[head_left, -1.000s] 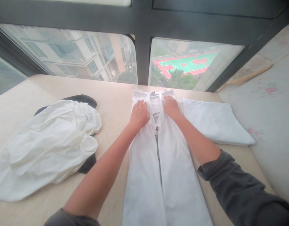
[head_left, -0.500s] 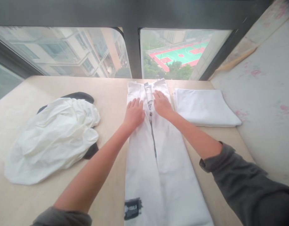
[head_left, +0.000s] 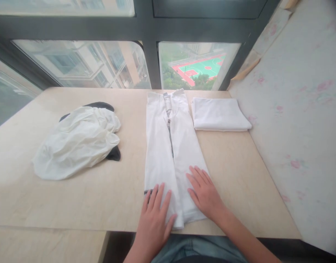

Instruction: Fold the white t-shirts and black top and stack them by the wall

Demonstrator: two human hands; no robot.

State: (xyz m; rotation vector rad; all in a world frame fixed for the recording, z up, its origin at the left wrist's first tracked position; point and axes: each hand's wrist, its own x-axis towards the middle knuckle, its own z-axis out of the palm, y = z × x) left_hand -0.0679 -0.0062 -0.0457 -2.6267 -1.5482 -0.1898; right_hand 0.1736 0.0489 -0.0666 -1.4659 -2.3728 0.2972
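White printed shirt (head_left: 159, 146) = landmark. Lies flat on pale wood tabletop (head_left: 124, 208), folded lengthwise into a long strip, neck end toward the window, hem end just short of the near table edge. Neck label (head_left: 166, 95) shows at the shirt's far end; a dark slit runs down the middle from there.

Left hand (head_left: 155, 213): palm down, fingers fanned out, on the shirt's near left part, partly covering a dark print (head_left: 148, 191) at its left edge. Right hand (head_left: 205, 192): palm down, fingers slightly spread, on the shirt's near right edge, a bit farther up than the left. No pinch in either.

Right of the shirt's far half, just beside it: folded white cloth (head_left: 220, 114), neat rectangle. Left of the shirt, well apart: crumpled white garment (head_left: 77, 142), black fabric (head_left: 114, 153) poking out; can't tell if same piece. Beyond the shirt: gray window frame (head_left: 153, 65), basketball court (head_left: 199, 69) outside. Far right of it: floral wallpaper (head_left: 302, 109). Nearer than the hem: blue jeans (head_left: 195, 245).
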